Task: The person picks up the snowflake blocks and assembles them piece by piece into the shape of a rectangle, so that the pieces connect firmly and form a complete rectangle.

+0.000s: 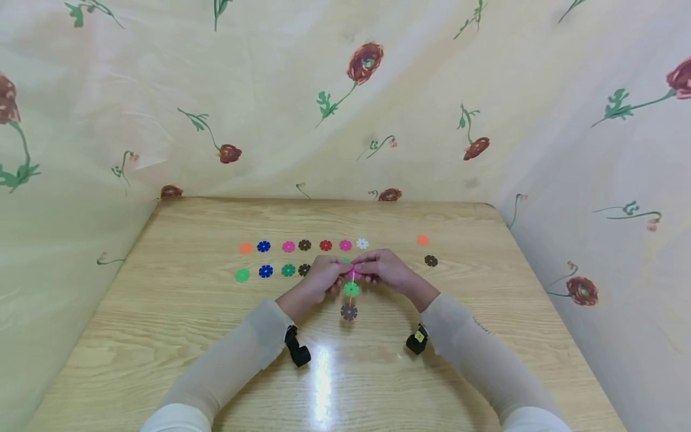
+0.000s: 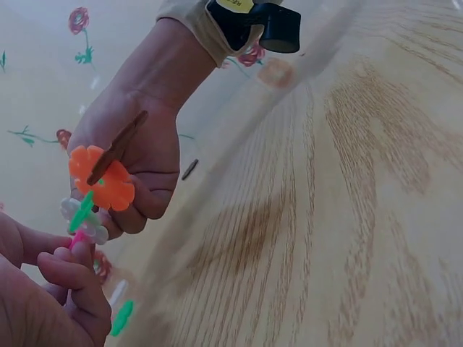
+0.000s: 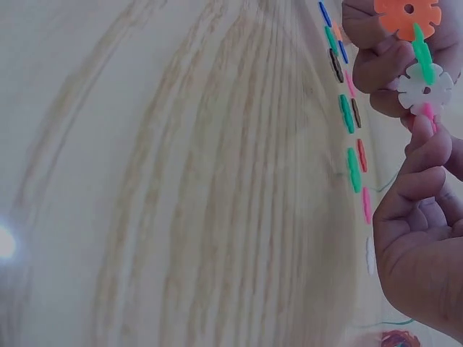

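Near the middle of the table, my left hand [image 1: 322,279] and right hand [image 1: 394,273] meet fingertip to fingertip. Between them, both pinch a pink flower-shaped interlocking disc [image 1: 354,273] at the far end of a joined chain. White [image 3: 425,88], green [image 1: 351,289], orange [image 2: 103,186] and brown [image 1: 348,312] discs follow it, slotted edge to edge at crossed angles. The chain hangs toward me with the brown disc at its near end. Fingers cover most of the pink disc.
Two rows of loose discs lie behind and left of the hands, among them a blue disc [image 1: 266,271], a red disc [image 1: 326,245] and a white disc [image 1: 362,243]. An orange disc [image 1: 423,240] and a brown disc [image 1: 430,261] lie at the right. Flowered cloth surrounds the wooden table [image 1: 162,336].
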The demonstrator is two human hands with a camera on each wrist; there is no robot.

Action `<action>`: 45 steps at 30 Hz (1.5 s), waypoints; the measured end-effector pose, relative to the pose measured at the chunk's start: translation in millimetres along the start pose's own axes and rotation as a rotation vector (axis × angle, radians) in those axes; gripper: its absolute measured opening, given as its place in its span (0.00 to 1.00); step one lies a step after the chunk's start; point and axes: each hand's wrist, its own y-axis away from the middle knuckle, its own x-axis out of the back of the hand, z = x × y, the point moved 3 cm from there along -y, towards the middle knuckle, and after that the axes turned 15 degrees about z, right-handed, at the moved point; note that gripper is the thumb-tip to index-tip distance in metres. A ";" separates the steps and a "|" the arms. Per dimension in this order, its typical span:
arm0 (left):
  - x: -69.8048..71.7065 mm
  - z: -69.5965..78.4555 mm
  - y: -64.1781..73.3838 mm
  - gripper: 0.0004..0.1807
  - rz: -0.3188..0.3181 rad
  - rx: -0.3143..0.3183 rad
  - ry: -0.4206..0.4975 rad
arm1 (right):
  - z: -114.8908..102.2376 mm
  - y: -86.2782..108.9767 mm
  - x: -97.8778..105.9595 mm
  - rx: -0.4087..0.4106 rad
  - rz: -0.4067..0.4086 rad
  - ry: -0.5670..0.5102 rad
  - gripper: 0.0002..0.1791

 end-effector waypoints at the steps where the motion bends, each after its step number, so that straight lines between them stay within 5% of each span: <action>1: 0.1 0.1 -0.1 0.08 -0.001 -0.002 -0.001 | 1.2 -0.7 0.0 0.000 -0.001 -0.003 0.18; 9: 1.0 -2.8 -1.1 0.07 -0.002 -0.008 -0.010 | 2.5 1.1 18.7 -0.001 0.075 0.037 0.19; 12: 1.4 -3.9 -0.7 0.08 0.000 -0.019 -0.020 | 2.5 0.5 47.5 0.025 0.165 0.137 0.19; 19: 3.1 -2.8 0.8 0.08 0.002 -0.029 -0.041 | 9.1 7.7 135.7 0.109 0.453 0.565 0.20; 24: 4.1 -2.1 3.7 0.09 0.005 -0.022 -0.044 | 20.5 13.9 167.3 0.049 0.454 0.648 0.23; 29: 2.3 -3.7 3.8 0.09 0.008 -0.033 -0.059 | 30.0 10.0 164.7 0.073 0.374 0.704 0.23; 36: -0.7 -2.3 7.8 0.08 -0.001 -0.045 -0.069 | 27.5 -0.6 143.6 0.171 0.364 0.863 0.05; 45: -0.3 0.9 13.0 0.09 0.004 -0.062 -0.074 | 22.1 0.9 131.2 0.180 0.339 0.850 0.06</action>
